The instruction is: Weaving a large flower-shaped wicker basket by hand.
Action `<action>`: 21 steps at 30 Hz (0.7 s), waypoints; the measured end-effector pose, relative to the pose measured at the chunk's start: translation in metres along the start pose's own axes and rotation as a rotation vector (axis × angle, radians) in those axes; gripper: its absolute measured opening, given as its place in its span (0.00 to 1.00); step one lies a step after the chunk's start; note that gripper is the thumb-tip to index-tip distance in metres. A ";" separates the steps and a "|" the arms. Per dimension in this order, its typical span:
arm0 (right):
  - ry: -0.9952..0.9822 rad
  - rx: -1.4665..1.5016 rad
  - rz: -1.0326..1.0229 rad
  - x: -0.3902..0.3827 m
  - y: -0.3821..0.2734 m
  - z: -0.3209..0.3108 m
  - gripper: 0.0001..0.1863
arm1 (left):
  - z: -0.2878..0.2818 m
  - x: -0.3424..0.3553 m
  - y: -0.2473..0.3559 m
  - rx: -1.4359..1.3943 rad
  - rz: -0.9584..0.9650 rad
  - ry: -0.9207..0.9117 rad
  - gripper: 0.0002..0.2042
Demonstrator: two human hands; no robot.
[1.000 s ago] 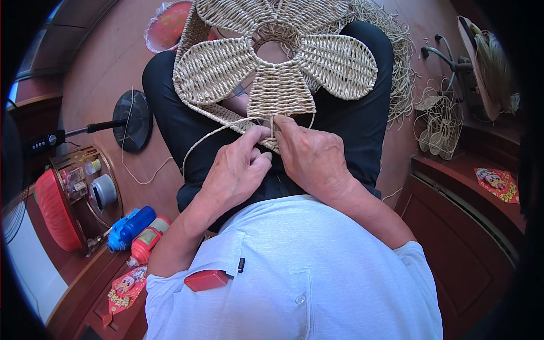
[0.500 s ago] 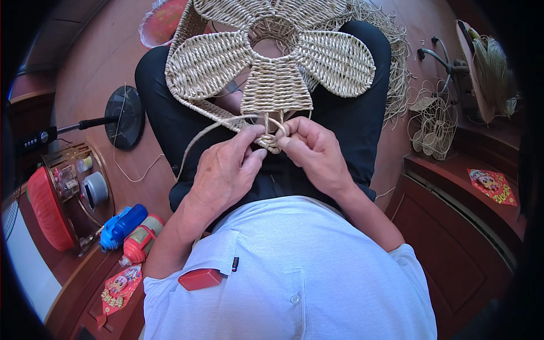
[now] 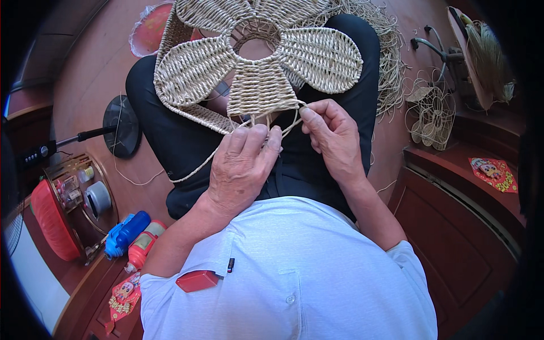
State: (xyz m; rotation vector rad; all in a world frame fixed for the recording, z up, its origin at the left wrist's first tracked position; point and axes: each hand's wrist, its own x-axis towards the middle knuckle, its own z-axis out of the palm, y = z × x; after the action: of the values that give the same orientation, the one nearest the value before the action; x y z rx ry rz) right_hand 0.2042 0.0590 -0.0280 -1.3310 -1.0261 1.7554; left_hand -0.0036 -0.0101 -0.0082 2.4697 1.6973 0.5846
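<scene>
A pale woven straw basket with a flower-shaped panel lies across my lap, a round hole at the flower's centre. My left hand is closed over the near rim below the squared-off petal, its fingers hiding that part. Between thumb and forefinger, my right hand pinches a straw cord beside the petal's lower right corner. A loose cord tail runs from under my left hand down to the left, over my thigh.
Loose straw strands heap beyond my right knee. At left stand a round black base, a blue bottle and a red bottle. A wire frame with woven ovals leans at right, near a dark wooden cabinet.
My right hand has moved right and slightly up, drawing the cord out from the rim. My left hand has shifted right and now covers the rim. The basket has slid slightly left.
</scene>
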 end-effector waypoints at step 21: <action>-0.265 0.655 0.271 -0.010 0.018 -0.010 0.29 | 0.008 0.016 0.003 -0.140 -0.077 0.005 0.14</action>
State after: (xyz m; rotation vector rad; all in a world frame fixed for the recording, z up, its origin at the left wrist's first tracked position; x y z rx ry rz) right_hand 0.2148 0.0435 -0.0414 -0.8571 -0.3330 2.2528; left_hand 0.0065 0.0041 -0.0106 2.2989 1.6821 0.6776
